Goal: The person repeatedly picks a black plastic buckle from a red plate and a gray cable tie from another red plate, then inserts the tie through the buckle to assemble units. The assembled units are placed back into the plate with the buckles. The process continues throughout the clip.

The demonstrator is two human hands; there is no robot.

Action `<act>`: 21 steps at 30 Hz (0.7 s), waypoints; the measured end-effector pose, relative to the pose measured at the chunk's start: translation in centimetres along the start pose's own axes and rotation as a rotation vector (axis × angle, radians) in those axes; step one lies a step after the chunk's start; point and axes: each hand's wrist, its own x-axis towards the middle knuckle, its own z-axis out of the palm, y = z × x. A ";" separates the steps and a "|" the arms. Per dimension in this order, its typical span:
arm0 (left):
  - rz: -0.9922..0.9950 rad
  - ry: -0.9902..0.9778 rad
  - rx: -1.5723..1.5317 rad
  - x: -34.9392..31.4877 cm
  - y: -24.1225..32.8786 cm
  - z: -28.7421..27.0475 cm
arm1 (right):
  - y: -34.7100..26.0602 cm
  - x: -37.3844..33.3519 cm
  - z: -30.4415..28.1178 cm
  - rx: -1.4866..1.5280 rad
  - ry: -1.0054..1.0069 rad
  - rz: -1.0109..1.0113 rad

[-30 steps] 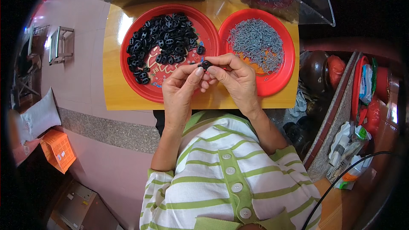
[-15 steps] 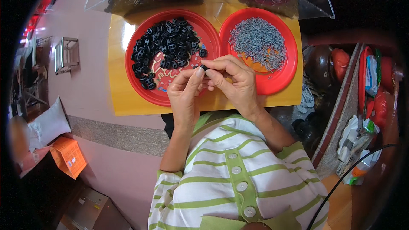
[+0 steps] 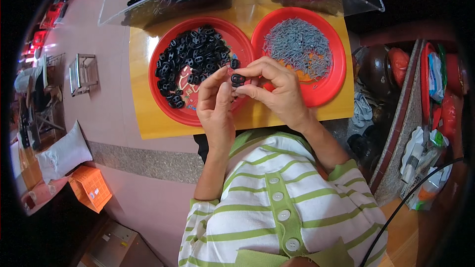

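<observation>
With the right hand I am pinching a small black oval plastic piece between thumb and fingers over the wide red plastic tray, apparently leaving its holed face visible. My left hand is curving loosely just beside it, thumb and forefinger parted, gripping nothing I can make out. Heaped black plastic pieces and thin grey metal screws are lying separately, likely for easy picking.

White-and-green striped shirt; red trays; black held piece; grey screws; yellow table; orange crate.
</observation>
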 end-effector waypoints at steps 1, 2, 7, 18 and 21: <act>0.075 0.017 0.090 -0.1 0.1 0.3 | 0.0 -0.1 -0.2 0.051 -0.008 0.032; 0.146 -0.060 0.167 0.1 -0.2 0.0 | -0.1 -0.2 -0.4 0.102 -0.017 0.064; 0.341 -0.221 0.406 0.1 -0.7 -1.2 | 0.3 -0.9 -0.5 0.383 -0.063 0.212; 0.424 -0.153 0.428 -1.2 -2.3 -1.1 | 0.1 -2.2 -0.7 0.562 -0.147 0.352; 0.370 -0.133 0.435 -1.2 -2.2 -1.2 | 0.4 -2.2 -0.7 0.615 -0.165 0.399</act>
